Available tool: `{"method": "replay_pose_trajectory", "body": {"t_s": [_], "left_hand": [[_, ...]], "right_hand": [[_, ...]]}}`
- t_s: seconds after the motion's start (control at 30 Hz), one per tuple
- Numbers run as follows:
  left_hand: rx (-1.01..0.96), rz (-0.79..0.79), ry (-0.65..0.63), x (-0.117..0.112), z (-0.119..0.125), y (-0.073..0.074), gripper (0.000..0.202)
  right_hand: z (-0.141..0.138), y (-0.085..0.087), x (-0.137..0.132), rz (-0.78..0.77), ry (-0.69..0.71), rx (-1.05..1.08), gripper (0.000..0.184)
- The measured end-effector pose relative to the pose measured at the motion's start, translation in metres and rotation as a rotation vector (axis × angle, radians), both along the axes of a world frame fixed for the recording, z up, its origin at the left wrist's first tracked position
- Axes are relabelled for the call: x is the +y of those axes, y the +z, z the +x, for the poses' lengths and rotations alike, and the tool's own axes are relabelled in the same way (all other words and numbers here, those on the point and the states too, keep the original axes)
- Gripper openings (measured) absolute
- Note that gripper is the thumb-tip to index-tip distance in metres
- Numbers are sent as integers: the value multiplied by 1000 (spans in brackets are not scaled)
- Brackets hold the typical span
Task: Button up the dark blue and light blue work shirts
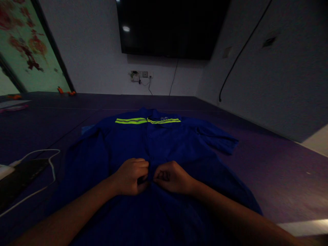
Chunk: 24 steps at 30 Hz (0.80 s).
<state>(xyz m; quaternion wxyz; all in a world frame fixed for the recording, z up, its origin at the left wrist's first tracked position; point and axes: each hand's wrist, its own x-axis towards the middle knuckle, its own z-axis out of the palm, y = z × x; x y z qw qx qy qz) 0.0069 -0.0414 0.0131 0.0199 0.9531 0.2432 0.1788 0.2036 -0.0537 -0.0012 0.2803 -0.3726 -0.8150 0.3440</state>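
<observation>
A blue short-sleeved work shirt (164, 143) with a yellow-green reflective stripe (147, 120) across the chest lies flat, front up, on a dark purple surface (282, 171). Both my hands meet at the middle of its front placket, low on the shirt. My left hand (132, 176) is closed, pinching the fabric at the left edge of the placket. My right hand (171, 176) is closed too, its fingers curled on the fabric just to the right. The hands nearly touch. What lies between the fingertips is too dark to make out.
A dark phone (23, 174) with a white cable (52, 164) lies at the left. A black screen (171, 27) hangs on the far wall above a socket (140, 75). A flowered panel (23, 44) stands at the back left.
</observation>
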Motion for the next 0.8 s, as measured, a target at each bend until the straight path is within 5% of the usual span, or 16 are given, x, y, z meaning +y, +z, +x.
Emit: {"method": "replay_pose_trajectory", "body": {"t_s": [0.5,0.8], "left_hand": [[-299,-459,24,4,3,-3,9],[-393,-545,46,2,3,2,6]], "right_hand": [[3,3,-1,129,5,-23,3],[4,6,-5,377,-52,-29,21]]}}
